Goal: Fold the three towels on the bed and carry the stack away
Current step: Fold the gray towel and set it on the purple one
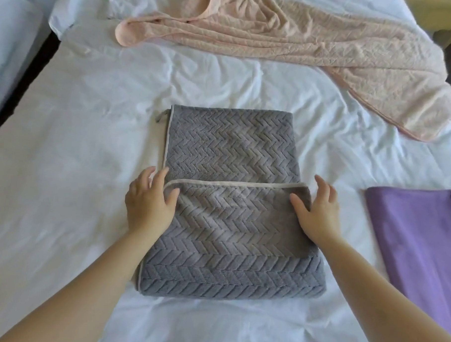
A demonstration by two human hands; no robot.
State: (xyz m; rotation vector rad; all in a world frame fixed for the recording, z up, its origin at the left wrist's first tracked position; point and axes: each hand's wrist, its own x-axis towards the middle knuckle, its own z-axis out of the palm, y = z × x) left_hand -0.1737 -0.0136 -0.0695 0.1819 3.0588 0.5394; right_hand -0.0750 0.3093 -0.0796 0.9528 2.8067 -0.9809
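grey towel point(230, 150) lies folded in the middle of the frame on the bed point(64, 163), a thick rectangular pad with its lower part doubled up over the upper part. the left hand point(150, 201) rests on the left end of that top flap, fingers spread and nearly straight, thumb laid on the pile just under the pale piped hem; it grips nothing. the right hand point(318, 211) lies at the flap's right end in the same way, fingers loose and extended along the towel's edge, thumb pointing inward on the fabric, also unclenched. the towel is plush, pressed with a raised herringbone pattern, and edged in light grey binding that runs across the middle and down the left side; a small loop sticks out at its upper left corner. a pink towel point(302, 37) sprawls unfolded and rumpled across the top of the frame, thin, with a faint zigzag texture. a purple towel point(423, 231), smooth and flat, lies at the right edge, apart from the grey one. the bed's white sheet is creased.
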